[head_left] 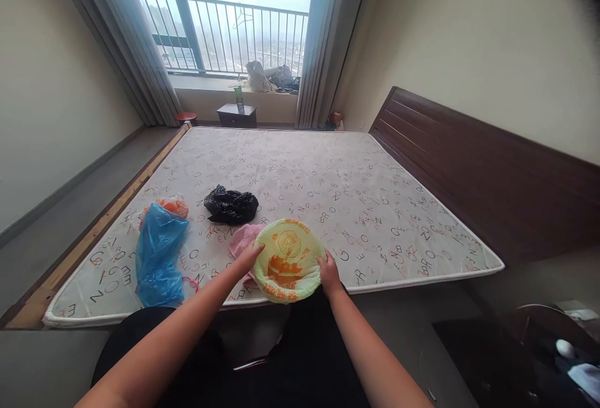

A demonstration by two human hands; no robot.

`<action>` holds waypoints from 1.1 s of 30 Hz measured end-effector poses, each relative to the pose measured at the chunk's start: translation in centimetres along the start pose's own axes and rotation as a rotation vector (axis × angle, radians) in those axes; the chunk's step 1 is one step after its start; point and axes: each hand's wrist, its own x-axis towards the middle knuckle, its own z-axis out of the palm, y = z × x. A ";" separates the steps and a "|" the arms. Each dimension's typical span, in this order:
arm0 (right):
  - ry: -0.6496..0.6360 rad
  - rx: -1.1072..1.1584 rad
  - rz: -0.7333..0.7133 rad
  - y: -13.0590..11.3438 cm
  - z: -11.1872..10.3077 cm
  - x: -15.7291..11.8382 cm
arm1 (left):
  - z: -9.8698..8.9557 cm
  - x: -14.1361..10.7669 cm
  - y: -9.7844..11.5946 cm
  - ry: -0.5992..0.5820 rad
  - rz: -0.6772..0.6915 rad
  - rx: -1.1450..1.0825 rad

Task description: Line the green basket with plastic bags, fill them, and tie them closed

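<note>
Between my two hands is a round container wrapped in a pale yellow-green plastic bag (pixel 300 252) with orange print; whether it is a bin or a basin, I cannot tell. My left hand (pixel 250 259) grips its left rim, thumb on top. On the opposite rim my right hand (pixel 329 273) is closed, the fingers partly hidden. Behind my left hand a pink cloth (pixel 244 237) lies on the mattress (pixel 300 170). A crumpled black plastic bag (pixel 231 204) rests beyond the cloth. Farther left are a blue plastic bag (pixel 162 255) and an orange plastic bag (pixel 174 207), touching each other.
A wooden bed rail (pixel 117 211) runs along the mattress's left side, and a dark headboard (pixel 469 177) stands at the right. Toward the window is a small nightstand (pixel 237 116) with a green glass (pixel 239 99). A dark table (pixel 506 358) with small items is at lower right.
</note>
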 end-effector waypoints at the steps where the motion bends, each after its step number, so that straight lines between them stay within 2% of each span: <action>1: 0.006 0.002 0.003 0.0 0.0 0.0 | -0.1 0.1 -0.2 0.005 0.014 -0.030; 3: 0.016 0.020 0.011 0.0 -0.1 -0.1 | -0.7 0.6 -0.6 0.003 0.051 -0.089; 5: 0.018 0.051 0.025 -0.1 -0.1 -0.2 | -1.7 1.6 -0.9 0.055 0.062 -0.079; 9: -0.007 0.106 0.037 -0.2 0.0 -0.5 | -4.8 4.7 -1.6 0.253 -0.062 0.133; 12: -0.011 0.090 0.024 -0.3 0.0 -0.7 | -7.6 6.6 -2.7 0.328 -0.093 0.294; 14: 0.001 0.062 0.023 -0.4 0.1 -0.7 | -9.2 7.3 -3.7 0.298 -0.074 0.516; 16: 0.005 0.052 0.028 -0.5 0.1 -0.7 | -10.3 7.7 -4.8 0.191 -0.070 0.733; 18: 0.006 0.068 0.037 -0.7 0.2 -0.8 | -10.9 8.0 -5.9 0.099 -0.109 0.848; 22: -0.002 0.123 0.055 -1.3 0.3 -1.0 | -10.9 9.0 -7.2 -0.016 -0.129 0.914; 26: 0.002 0.180 0.060 -1.5 0.3 -1.0 | -10.4 10.0 -7.8 -0.144 -0.142 0.886; 30: 0.005 0.165 0.052 -1.1 0.2 -0.9 | -10.5 10.1 -8.0 -0.134 -0.217 0.829; 33: -0.004 0.137 0.047 -1.0 0.2 -0.8 | -11.6 9.5 -8.1 -0.039 -0.219 0.777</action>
